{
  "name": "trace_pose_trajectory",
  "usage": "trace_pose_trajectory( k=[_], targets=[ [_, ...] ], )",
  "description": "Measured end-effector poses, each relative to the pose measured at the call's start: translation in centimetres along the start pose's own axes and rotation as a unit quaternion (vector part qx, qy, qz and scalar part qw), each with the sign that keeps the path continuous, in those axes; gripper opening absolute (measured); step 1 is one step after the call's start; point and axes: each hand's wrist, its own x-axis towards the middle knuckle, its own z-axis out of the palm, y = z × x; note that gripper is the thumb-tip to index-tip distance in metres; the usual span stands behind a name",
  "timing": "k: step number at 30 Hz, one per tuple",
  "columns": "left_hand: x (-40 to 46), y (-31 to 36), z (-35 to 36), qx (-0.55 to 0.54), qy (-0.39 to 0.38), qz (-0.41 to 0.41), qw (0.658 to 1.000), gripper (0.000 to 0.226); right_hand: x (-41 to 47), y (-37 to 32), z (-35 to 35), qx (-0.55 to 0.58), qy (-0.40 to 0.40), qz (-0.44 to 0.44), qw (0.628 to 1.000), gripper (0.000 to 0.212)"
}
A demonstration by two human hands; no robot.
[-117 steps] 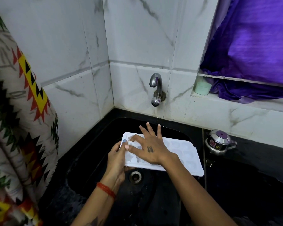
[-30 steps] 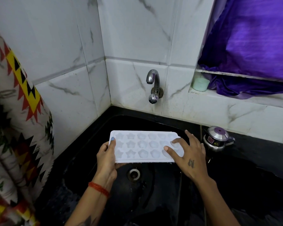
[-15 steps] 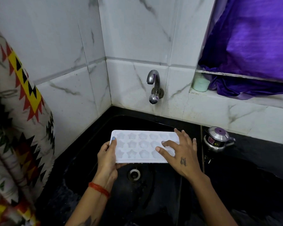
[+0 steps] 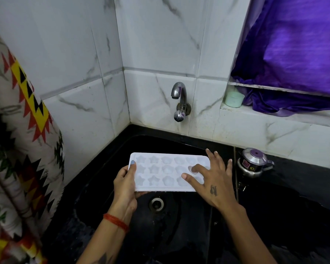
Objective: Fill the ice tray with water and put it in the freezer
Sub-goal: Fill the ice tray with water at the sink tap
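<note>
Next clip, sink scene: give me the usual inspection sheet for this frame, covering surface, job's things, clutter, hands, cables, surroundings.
Surface: black sink with drain; black counter to its right.
Job's things: white ice tray held level over the sink, star and flower moulds up; whether it holds water cannot be told. Tap on the back wall, no stream visible.
Clutter: small steel pot with lid on the counter; pale green cup on the ledge.
Hands: left hand holds the tray's left end, thumb on top; right hand rests with spread fingers on its right end.
Cables: nothing seen.
Surroundings: marble-look tiled walls, purple cloth at right, patterned fabric at left.
</note>
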Motion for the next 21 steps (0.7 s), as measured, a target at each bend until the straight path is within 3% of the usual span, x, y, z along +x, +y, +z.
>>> trace_pose_trajectory(
  k=[12,21],
  targets=[
    [-0.09,0.01,0.00,-0.005,0.002,0.001,1.000,0.016,0.05,-0.03,0.06,0.077,-0.017,-0.015,0.997,0.082],
    [-0.02,-0.14,-0.03,0.000,0.001,-0.001,1.000,0.018,0.01,0.33,0.07,0.045,0.009,-0.027,0.999,0.063]
  ],
)
